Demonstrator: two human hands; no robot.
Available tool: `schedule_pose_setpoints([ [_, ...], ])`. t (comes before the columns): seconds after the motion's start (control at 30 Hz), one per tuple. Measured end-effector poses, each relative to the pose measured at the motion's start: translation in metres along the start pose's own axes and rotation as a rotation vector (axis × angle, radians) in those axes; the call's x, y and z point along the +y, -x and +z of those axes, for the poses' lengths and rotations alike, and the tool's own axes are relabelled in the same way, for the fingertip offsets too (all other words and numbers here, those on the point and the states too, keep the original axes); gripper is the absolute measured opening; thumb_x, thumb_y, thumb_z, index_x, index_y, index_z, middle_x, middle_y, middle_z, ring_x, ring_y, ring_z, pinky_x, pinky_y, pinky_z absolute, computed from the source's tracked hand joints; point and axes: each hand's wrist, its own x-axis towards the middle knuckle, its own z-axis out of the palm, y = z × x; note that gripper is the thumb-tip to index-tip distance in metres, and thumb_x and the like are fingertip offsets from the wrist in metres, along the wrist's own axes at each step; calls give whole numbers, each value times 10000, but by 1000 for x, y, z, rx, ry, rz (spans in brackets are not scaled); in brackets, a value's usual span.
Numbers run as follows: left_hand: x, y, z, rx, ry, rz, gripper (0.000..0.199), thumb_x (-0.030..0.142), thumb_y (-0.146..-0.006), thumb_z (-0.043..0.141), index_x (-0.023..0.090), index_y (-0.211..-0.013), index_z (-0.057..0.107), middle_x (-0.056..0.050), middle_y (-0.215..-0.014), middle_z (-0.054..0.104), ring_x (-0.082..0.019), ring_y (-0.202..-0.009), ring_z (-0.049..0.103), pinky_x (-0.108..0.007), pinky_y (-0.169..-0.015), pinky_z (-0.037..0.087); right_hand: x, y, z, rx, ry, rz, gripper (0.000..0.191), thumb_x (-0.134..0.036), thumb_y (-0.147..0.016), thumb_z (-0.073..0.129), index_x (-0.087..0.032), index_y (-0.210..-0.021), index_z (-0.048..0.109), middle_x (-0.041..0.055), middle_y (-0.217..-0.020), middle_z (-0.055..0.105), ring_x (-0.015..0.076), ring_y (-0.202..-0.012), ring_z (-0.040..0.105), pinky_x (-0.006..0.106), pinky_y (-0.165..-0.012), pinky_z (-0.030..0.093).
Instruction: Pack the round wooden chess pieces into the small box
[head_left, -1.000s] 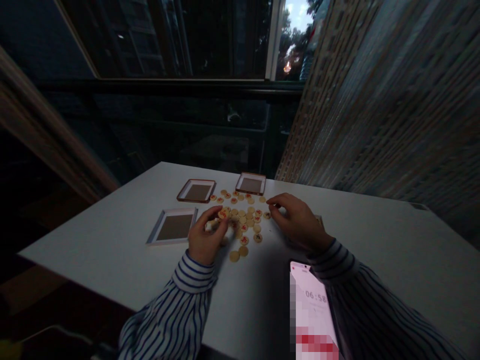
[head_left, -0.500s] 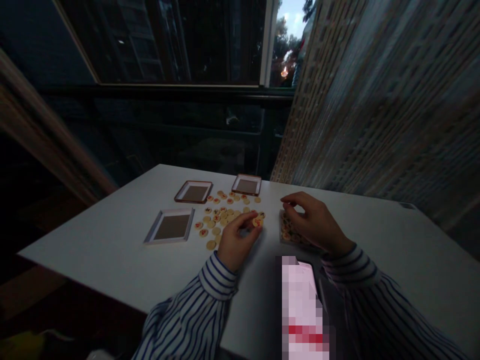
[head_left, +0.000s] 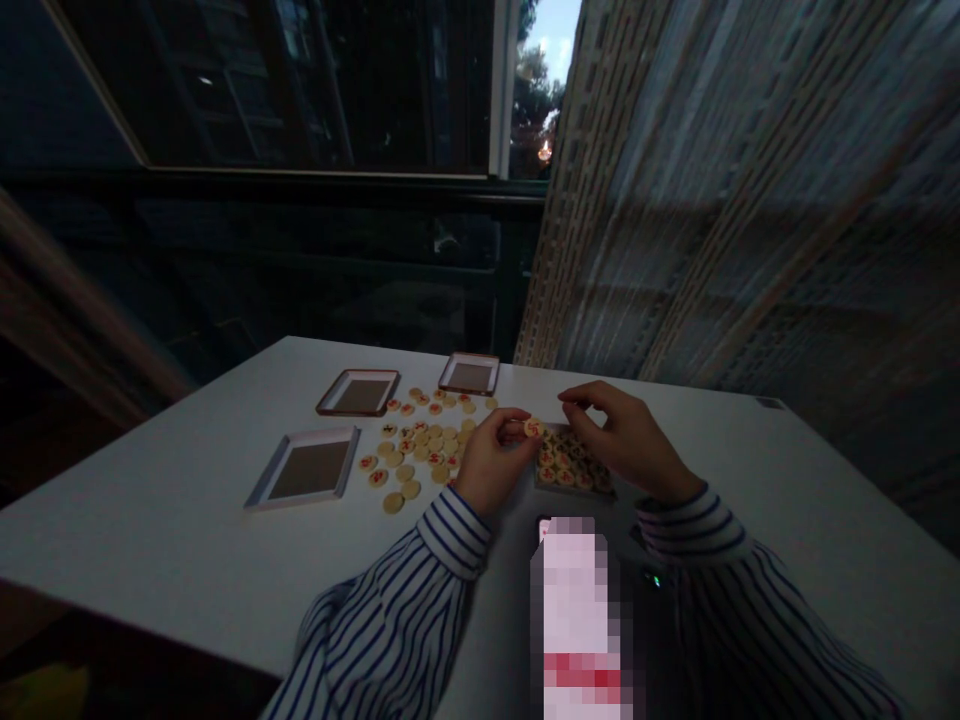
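Head view, left hand, near box edge

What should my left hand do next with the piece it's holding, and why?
Probably lower the red-marked xiangqi piece into the box: your left hand pinches it by the box's far left corner, and similar pieces already sit in rows inside. I can't tell whether a free spot remains, so perhaps check first.

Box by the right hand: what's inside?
The box holds round pieces, several with red marks, visible at its left and front. The right hand hides its back right part; contents there can't be seen.
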Motion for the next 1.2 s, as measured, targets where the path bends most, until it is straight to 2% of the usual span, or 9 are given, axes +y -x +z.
schedule_pose_setpoints([
  [0.23, -16, -16, 19, 14, 67, -18, 259, 180, -638, 659, 150, -875, 560, -31, -747, 653, -122, -711, 611, -252, -702, 472, 13, 2, -3, -128, 71, 25, 210, -249, -808, 477, -175, -942, 622, 40, -871, 641, 153, -773, 586, 279, -707, 440],
  [0.53, -39, -5, 22, -21, -78, 67, 271, 228, -689, 629, 156, -950, 608, -52, -856, 669, -144, -785, 617, -269, -729, 490, 32, 1, 3, -367, 144, -8, 242, -256, -818, 444, -196, -958, 633, 43, -915, 661, 173, -845, 594, 276, -746, 436],
  [0.83, -41, 0, 19, -2, -63, -4, 274, 226, -661, 659, 148, -914, 589, -55, -806, 673, -149, -731, 629, -271, -675, 506, 31, 5, 7, -446, 49, 49, 243, -259, -806, 468, -210, -971, 640, 25, -887, 683, 159, -787, 619, 248, -680, 445],
  [1.07, -40, 4, 22, -43, -34, -50, 277, 262, -660, 666, 165, -915, 624, -67, -865, 675, -159, -746, 630, -276, -679, 506, 32, 6, 8, -408, -103, 47, 230, -201, -797, 470, -195, -944, 646, 23, -879, 683, 139, -789, 620, 246, -701, 448],
  [1.2, -42, 4, 23, -28, 40, -96, 290, 243, -622, 697, 165, -889, 614, -57, -822, 676, -157, -723, 630, -262, -642, 507, 34, 7, 9, -409, -155, 91, 207, -190, -780, 489, -191, -909, 650, 17, -830, 682, 135, -751, 618, 249, -687, 450],
])
